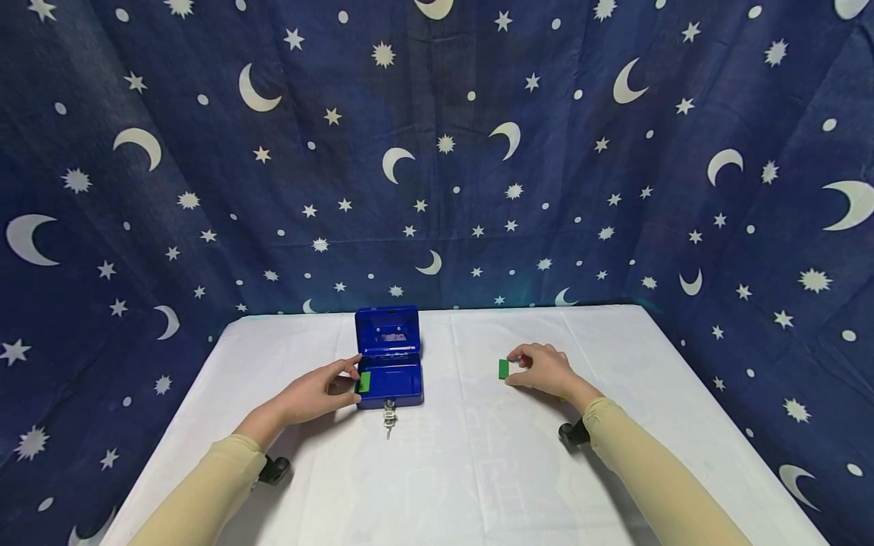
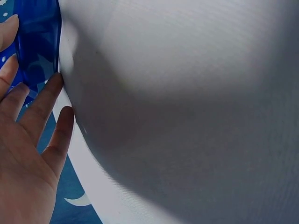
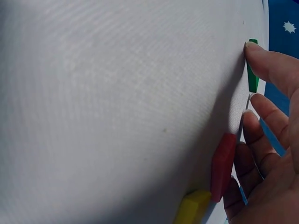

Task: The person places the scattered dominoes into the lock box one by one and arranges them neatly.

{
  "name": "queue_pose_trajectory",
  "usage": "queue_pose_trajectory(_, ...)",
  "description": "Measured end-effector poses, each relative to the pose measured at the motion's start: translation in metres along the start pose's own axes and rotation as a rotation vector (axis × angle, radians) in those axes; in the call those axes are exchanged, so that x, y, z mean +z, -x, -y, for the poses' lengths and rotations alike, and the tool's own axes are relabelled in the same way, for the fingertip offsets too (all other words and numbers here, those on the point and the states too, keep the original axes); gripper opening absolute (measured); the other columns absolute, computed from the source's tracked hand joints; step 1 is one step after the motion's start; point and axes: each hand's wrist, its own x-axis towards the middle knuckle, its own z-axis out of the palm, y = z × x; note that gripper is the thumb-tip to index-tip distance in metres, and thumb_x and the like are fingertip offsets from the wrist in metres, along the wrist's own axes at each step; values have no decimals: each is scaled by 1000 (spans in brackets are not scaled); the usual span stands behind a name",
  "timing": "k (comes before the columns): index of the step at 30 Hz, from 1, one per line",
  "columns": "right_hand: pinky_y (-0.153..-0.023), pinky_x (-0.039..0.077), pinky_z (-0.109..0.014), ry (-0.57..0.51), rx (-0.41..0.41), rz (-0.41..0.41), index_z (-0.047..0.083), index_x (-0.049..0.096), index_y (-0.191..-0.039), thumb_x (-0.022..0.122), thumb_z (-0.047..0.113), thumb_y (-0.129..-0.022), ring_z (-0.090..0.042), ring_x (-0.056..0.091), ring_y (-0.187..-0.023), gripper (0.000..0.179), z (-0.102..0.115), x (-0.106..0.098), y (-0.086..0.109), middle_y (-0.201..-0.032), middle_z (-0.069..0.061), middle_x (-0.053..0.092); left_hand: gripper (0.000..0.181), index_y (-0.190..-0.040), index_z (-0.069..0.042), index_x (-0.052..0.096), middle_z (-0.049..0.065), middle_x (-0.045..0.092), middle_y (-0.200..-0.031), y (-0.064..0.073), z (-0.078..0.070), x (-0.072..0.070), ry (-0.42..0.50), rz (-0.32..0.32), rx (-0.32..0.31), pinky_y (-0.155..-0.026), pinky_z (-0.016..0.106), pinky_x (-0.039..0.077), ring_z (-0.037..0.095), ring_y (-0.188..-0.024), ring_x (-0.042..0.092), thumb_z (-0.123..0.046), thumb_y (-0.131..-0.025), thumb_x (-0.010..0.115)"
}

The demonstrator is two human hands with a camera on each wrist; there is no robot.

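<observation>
A blue metal cash box stands on the table with its lid raised. Keys hang at its front lock. Inside, against the left wall, lies a green block. My left hand rests at the box's left side, fingers extended, thumb by the front corner and forefinger by the back; the box also shows in the left wrist view. To the right, my right hand pinches a second green block end to end between thumb and forefinger; its other fingers are loosely bent.
Under the right hand, a red block and a yellow block lie on the white tablecloth. A dark blue curtain with moons and stars hangs behind the table and along both sides.
</observation>
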Motion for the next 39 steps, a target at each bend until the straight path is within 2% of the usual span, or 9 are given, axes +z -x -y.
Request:
queue_pose_trajectory(16,-87,30,-49,-6,6,-8,21,71,-112,86,42,-78,-21,45,-91,43,-1,2,0,-91,5,57,36,-114,-25,57,-7,35,-162,0,-1,1,3,2,-13,-108,56,40,18,-128,59,-46,-91,75)
queue_pose_trajectory(39,-83,31,-47,21,5,-9,21,71,-110,85,42,-79,-21,45,-88,40,1,2,-2,-91,3,57,36,-115,-26,57,-8,35,-162,0,2,1,-19,-10,1,-108,56,40,19,-128,58,-48,-91,74)
